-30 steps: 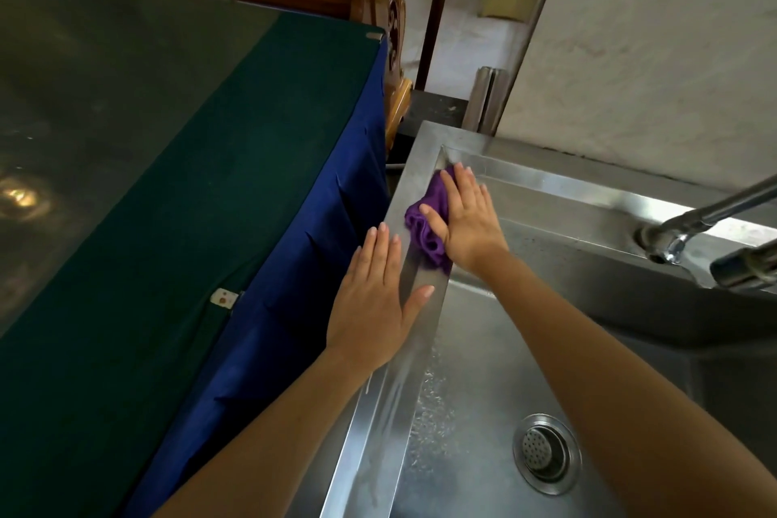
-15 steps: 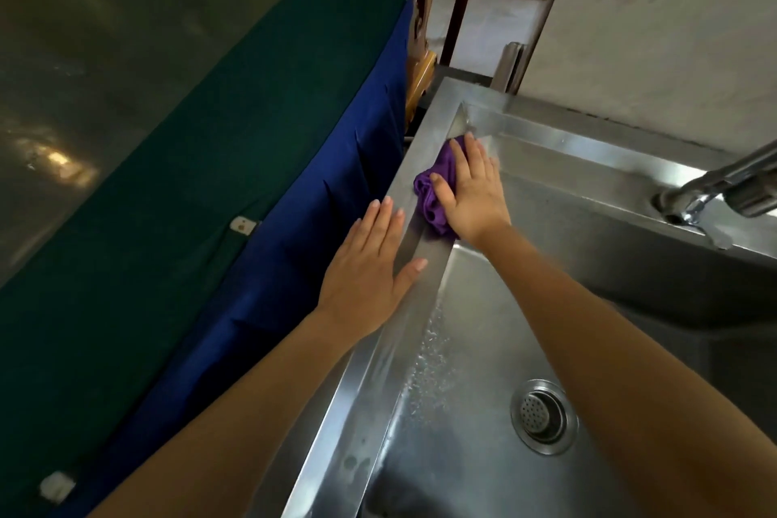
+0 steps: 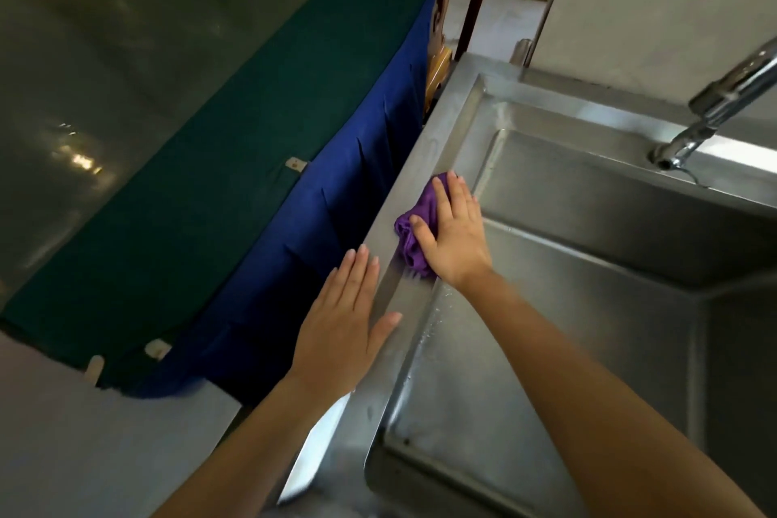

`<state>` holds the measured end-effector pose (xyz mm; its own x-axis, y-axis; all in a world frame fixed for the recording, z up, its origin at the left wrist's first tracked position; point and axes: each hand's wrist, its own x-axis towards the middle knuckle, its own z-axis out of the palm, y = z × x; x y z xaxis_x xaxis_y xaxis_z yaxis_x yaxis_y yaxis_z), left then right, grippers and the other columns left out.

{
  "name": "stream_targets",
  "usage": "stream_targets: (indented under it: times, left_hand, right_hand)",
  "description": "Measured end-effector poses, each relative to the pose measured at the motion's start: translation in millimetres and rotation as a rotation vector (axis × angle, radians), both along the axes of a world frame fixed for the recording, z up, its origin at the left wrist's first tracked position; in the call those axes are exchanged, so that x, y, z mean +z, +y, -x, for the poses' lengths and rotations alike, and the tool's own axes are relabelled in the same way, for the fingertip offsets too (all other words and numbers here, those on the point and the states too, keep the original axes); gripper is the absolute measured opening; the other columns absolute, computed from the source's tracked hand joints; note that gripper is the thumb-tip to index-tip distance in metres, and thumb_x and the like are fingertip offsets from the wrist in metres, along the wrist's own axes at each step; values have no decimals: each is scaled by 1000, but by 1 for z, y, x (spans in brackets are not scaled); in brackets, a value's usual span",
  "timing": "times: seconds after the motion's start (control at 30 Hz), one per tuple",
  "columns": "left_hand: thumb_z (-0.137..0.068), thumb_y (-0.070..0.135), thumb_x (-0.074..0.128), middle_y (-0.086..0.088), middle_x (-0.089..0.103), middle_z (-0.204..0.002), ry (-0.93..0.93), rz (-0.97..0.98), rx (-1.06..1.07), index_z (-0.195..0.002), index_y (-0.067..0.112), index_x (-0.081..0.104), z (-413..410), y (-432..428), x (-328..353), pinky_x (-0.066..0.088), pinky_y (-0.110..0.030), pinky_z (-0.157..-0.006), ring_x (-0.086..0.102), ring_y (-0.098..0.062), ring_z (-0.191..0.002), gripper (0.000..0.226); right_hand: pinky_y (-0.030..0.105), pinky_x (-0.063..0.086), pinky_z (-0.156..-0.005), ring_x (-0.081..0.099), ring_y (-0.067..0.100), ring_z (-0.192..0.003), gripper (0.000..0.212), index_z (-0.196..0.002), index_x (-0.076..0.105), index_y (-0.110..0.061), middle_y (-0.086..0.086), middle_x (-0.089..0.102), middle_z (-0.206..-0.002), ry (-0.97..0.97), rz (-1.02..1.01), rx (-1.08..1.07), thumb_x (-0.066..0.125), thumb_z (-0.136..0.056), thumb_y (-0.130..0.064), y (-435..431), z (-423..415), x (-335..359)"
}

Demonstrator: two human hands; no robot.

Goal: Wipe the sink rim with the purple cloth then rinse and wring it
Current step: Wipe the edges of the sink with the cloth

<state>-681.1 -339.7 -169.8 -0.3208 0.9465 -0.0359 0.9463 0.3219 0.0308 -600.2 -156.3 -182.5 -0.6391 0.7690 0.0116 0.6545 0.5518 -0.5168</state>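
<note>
A bunched purple cloth lies on the left rim of a stainless steel sink. My right hand presses flat on top of the cloth, fingers spread and pointing toward the far end of the rim. Most of the cloth is hidden under that hand. My left hand rests flat and open on the same rim, nearer to me, with its thumb toward the basin. Water drops cling to the basin wall below the rim.
A chrome faucet reaches over the basin from the upper right. Left of the sink stands a table with a green cover and a blue skirt. A pale wall rises behind the sink.
My right hand has slid the cloth along the left rim toward me, away from the far corner. The left hand stays flat on the rim. The view has tilted so the drain is out of frame.
</note>
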Motion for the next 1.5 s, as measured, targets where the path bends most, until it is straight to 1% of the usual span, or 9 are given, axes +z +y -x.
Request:
stream_targets:
  times: [0.13, 0.3, 0.53, 0.67, 0.8, 0.93, 1.1, 1.27, 1.5]
  left_hand:
    - [-96, 57, 6, -13, 35, -149, -14, 0, 12, -142, 5, 32, -12, -49, 0, 33, -42, -111, 31, -27, -139, 74]
    - [-96, 57, 10, -11, 32, -151, -37, 22, 32, -144, 8, 27, -25, -106, 4, 10, -31, -113, 27, -25, -140, 70]
    - [-96, 56, 11, -9, 30, -152, -98, 55, 126, -144, 10, 30, -42, -147, 7, 6, -30, -115, 25, -22, -142, 69]
    - [-96, 56, 12, -9, 23, -154, -95, 33, 133, -147, 10, 21, -41, -146, 2, 9, -32, -115, 12, -18, -143, 69]
    - [-97, 55, 11, -11, 27, -153, -98, 18, 121, -145, 6, 27, -42, -146, 1, 18, -36, -112, 24, -23, -142, 70]
    - [-97, 54, 13, -12, 27, -153, -102, 20, 114, -144, 5, 28, -42, -147, 0, 22, -39, -111, 26, -25, -142, 70]
    - [-97, 54, 18, -11, 28, -153, -93, 18, 127, -145, 6, 27, -43, -146, 0, 22, -38, -111, 24, -23, -142, 69]
    - [-96, 55, 21, -10, 28, -153, -69, 40, 137, -145, 7, 28, -45, -146, 3, 24, -38, -111, 24, -23, -142, 69]
    - [-94, 55, 27, -12, 34, -150, -53, 59, 138, -142, 6, 35, -45, -145, 3, 26, -38, -110, 29, -25, -140, 69]
  right_hand:
    - [34, -7, -119, -3, 22, -147, 67, -150, 11, -14, 8, 3, -160, 6, 4, 2, 38, -95, -43, -45, -8, 1]
    - [31, -11, -117, -2, 22, -147, 67, -150, 12, -15, 9, 2, -159, 40, 28, 59, 42, -94, -38, -110, -26, 2]
    - [35, -4, -118, 4, 24, -147, 72, -149, 18, -14, 10, 10, -158, 26, 4, 104, 27, -85, -46, -185, -44, 0]
    - [40, 7, -119, 17, 32, -144, 71, -145, 29, -9, 17, 21, -155, 21, -22, 6, 25, -83, -43, -165, -29, -1]
    - [41, 7, -119, 15, 36, -144, 77, -145, 28, -5, 20, 19, -155, -14, -13, -64, 18, -80, -46, -94, -10, -2]
    - [38, 2, -120, 7, 32, -146, 59, -147, 20, -6, 17, 11, -157, -48, -11, -66, 38, -96, -30, -29, 3, -2]
    - [35, 3, -120, 6, 27, -146, 55, -147, 21, -8, 12, 10, -158, -4, 35, -130, 38, -98, -26, 25, 17, 2]
    - [37, 5, -120, 10, 28, -146, 53, -145, 28, -4, 15, 15, -157, 106, 2, -125, 41, -97, -21, 6, 14, -2]
    - [43, 14, -118, 23, 34, -142, 57, -141, 36, -3, 19, 26, -153, 207, 3, 38, 47, -89, -24, -90, -15, -6]
